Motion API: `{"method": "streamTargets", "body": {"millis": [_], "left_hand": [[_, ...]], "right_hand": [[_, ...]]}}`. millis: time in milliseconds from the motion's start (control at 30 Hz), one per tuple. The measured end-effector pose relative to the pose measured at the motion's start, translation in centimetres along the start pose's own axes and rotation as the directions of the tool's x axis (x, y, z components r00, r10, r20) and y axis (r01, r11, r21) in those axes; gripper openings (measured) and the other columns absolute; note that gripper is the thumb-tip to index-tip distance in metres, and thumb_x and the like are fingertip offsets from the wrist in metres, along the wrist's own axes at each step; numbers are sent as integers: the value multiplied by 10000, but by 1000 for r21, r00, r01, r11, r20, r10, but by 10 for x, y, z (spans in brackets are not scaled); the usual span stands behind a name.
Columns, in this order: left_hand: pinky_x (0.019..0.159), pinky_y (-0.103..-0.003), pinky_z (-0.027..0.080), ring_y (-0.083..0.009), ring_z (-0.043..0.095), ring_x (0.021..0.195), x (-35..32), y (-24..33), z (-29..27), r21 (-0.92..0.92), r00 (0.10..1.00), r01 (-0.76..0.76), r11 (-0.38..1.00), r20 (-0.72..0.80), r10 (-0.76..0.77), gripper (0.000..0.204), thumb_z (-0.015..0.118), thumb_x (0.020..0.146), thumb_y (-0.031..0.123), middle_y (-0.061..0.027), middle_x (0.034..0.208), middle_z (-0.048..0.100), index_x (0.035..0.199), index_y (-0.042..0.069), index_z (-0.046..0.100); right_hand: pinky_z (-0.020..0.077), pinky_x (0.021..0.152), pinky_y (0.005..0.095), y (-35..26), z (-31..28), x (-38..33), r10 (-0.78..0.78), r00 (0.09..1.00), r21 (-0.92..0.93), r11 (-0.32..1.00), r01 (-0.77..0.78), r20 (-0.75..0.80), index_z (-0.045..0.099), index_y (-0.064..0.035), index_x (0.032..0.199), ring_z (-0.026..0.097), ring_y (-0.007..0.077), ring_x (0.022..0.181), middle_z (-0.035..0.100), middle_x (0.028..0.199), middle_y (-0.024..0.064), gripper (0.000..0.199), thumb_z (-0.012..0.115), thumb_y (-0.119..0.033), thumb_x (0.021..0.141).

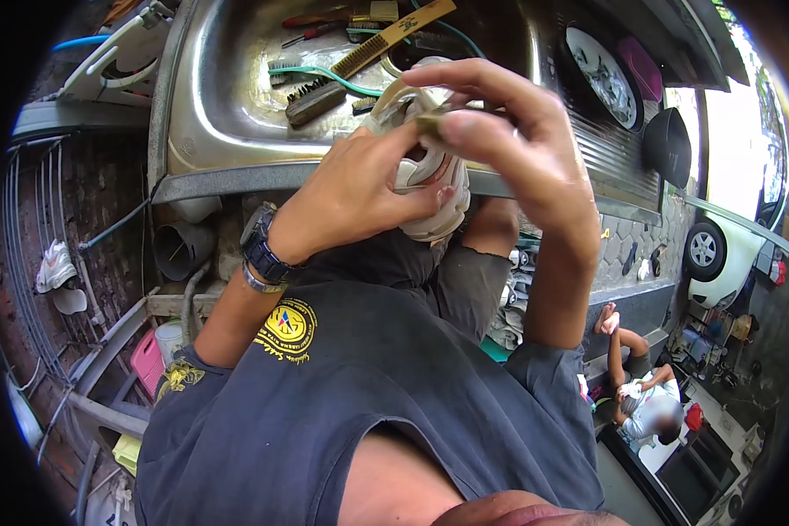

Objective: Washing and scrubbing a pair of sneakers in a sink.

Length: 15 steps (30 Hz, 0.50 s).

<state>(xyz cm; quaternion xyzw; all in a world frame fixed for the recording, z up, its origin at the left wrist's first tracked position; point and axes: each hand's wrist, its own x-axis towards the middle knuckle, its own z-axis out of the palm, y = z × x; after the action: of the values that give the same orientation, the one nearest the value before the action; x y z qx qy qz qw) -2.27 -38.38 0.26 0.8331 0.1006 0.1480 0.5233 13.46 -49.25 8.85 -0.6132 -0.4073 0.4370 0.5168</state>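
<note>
My left hand (pixel 351 188) grips a white sneaker (pixel 451 210) at the sink's front edge, its thumb along the shoe's side and a dark watch on the wrist. Over the shoe's opening, my right hand (pixel 526 131) is bent, with thumb and fingers closing on a small olive-brown piece (pixel 430 125). Motion blurs that piece, so its kind cannot be told. Beyond the shoe, a wooden-backed scrub brush (pixel 316 103), a teal toothbrush (pixel 329 74) and a long yellow wooden brush (pixel 394 37) lie in the steel sink (pixel 228 105).
A dark round pan (pixel 600 74) and a black bowl (pixel 666 147) stand on the ribbed drainboard (pixel 618 167) to the right. Another white sneaker (pixel 55 266) hangs at the left wall. Far right, a person (pixel 653 408) sits near a parked car (pixel 723 254).
</note>
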Motion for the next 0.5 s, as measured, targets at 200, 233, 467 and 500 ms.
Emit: {"method": "streamTargets", "body": {"millis": [200,233,467,500], "left_hand": [[787,-496,503,-459,655,864,4,4,-5,-55,998,52,997,50,-49,477,752,835,382,-233,927,702,1157,49,635],[801,-491,502,-460,654,883,2,5,-3,-57,998,43,997,58,-40,478,753,829,374,-232,949,704,1165,55,636],[859,-467,463,-426,618,925,1,-2,0,-12,994,-68,998,85,69,518,751,806,359,-203,1016,695,1214,64,630],[859,-467,463,-426,618,925,1,-5,0,-15,994,-68,998,89,69,518,751,806,359,-203,1016,695,1214,64,630]], "right_hand": [[519,813,332,9,1,-23,-313,900,-493,860,133,-302,707,16,1074,678,201,899,718,947,111,366,665,-264,842],[519,813,332,1,2,-31,-305,904,-487,863,130,-299,707,16,1074,678,201,899,718,947,111,366,665,-264,842],[491,943,320,9,4,-29,106,953,54,994,-94,-283,602,59,1353,641,184,1019,682,1208,141,717,559,-444,844],[491,943,320,15,2,-28,108,952,55,994,-97,-286,602,59,1353,641,184,1019,682,1208,141,717,559,-444,844]]}}
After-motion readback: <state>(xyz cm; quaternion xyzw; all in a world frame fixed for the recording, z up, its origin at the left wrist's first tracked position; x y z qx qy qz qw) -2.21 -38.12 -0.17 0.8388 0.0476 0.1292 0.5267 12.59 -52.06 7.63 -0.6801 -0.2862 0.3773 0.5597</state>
